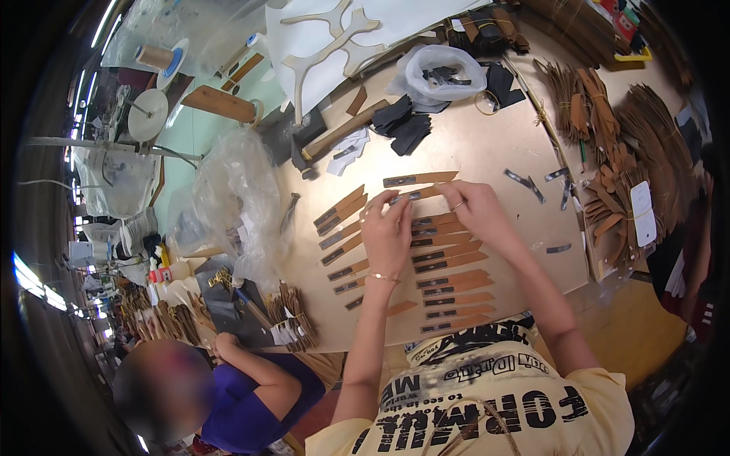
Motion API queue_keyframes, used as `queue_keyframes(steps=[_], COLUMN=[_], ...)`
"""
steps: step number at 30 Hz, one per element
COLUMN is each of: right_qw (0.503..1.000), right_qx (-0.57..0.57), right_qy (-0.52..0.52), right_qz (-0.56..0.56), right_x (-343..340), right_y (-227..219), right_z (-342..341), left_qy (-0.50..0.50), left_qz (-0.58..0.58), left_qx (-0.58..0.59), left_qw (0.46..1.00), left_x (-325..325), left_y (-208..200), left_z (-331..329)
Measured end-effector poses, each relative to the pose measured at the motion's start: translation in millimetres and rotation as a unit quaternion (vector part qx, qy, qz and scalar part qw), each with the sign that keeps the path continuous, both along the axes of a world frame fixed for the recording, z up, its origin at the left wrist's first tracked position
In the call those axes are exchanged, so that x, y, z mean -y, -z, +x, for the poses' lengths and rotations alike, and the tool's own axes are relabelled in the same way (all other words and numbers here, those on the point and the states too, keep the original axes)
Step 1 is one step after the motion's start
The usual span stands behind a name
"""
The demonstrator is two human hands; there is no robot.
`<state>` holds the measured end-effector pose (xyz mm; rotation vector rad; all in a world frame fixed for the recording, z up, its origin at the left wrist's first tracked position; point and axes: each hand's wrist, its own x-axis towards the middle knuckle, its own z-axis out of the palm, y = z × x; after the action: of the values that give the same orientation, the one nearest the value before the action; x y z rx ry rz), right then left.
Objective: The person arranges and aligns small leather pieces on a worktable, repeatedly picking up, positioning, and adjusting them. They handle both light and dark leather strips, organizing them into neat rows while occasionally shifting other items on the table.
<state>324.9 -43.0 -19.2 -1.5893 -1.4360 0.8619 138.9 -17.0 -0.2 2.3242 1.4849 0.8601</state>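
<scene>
Between my two hands lies a brown leather strip [428, 192] with a dark patch on its left part. My left hand [385, 232] pinches the patched end with its fingertips, while my right hand [480, 211] grips the strip's plain end. Just beyond them rests another patched leather strip [441, 177]. Nearer to me, a column of similar strips [456, 281] runs down the table, partly under my hands. Left of my left hand is a second column of strips [342, 249], some partly covered by my hand and forearm.
A hammer [346, 133], black pieces [411, 133] and a plastic bag [449, 83] lie at the back. Loose dark strips [526, 185] are on the right, near bundled leather strips [601, 106]. Clear plastic [247, 197] is heaped left. A person in purple [258, 395] sits at lower left.
</scene>
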Motion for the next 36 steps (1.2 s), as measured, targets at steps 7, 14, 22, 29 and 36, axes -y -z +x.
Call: queue_keyframes(steps=[7,14,22,29,36], right_qw=[0.964,0.955,0.961,0.948,0.939], right_qx=[0.264,0.294,0.275,0.316,0.343], right_qy=[-0.002,-0.019,-0.016,-0.014,-0.007], right_qz=[-0.015,0.001,-0.013,0.013,-0.027], right_x=[-2.0,-2.7,-4.9,-5.6,-8.3], right_y=[2.9,4.9,2.1,3.0,-8.5], right_z=[-14.0,-16.2,-16.7,-18.2,-22.8], left_qy=[0.084,0.089,0.088,-0.005,-0.07], left_qz=[0.023,0.027,0.053,0.01,0.0], left_qx=[-0.106,-0.109,-0.105,0.004,0.007], left_qw=[0.991,0.99,0.989,1.0,0.998], left_x=[-15.0,-16.4,-15.3,-13.8,-5.4], left_y=[15.4,16.6,22.0,29.1,23.7], left_z=[9.0,8.1,8.3,-0.8,-19.7])
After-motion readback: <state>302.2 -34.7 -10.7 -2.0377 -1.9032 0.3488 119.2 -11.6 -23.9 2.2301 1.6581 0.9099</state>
